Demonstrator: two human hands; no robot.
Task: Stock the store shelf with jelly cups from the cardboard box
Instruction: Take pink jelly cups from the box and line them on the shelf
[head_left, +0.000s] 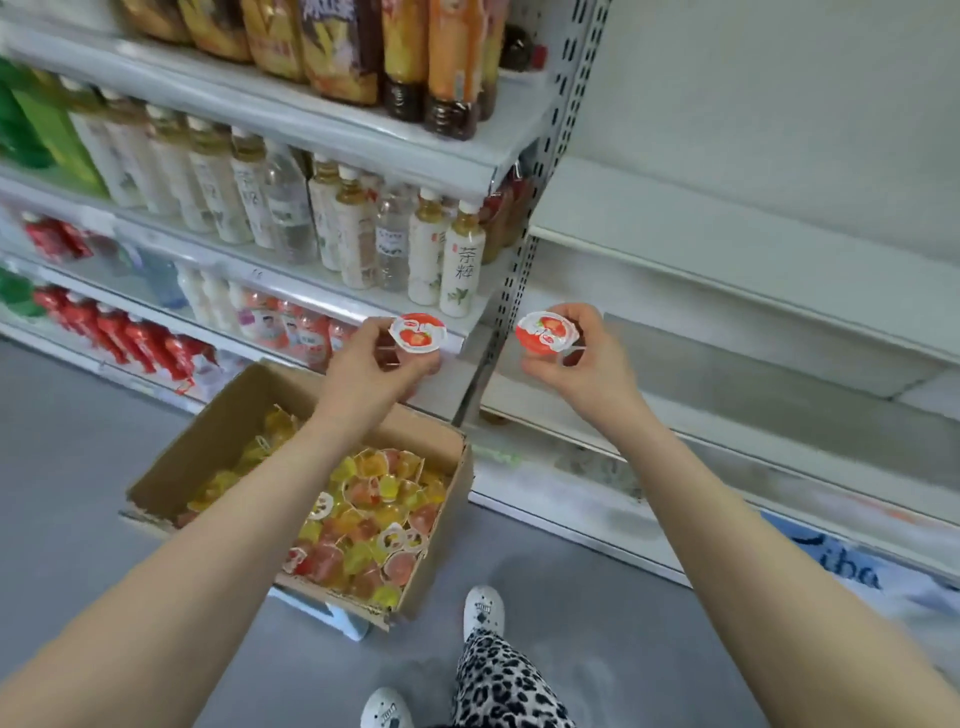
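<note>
An open cardboard box (218, 431) stands on the floor at lower left, holding several yellow, orange and pink jelly cups (363, 525). My left hand (363, 364) holds a red strawberry jelly cup (418, 332) by its sides, lid up, in front of the drinks shelf edge. My right hand (582, 358) grips a second red jelly cup (546, 332), lid tilted toward me, in front of the bare white shelf (727, 374) on the right. Both cups are held above the box's far right corner.
The shelving on the left carries rows of drink bottles (358, 239) on three levels. A perforated metal upright (514, 291) divides it from the white shelves on the right. My white shoes (483, 613) and a leopard-print trouser leg stand on the grey floor beside the box.
</note>
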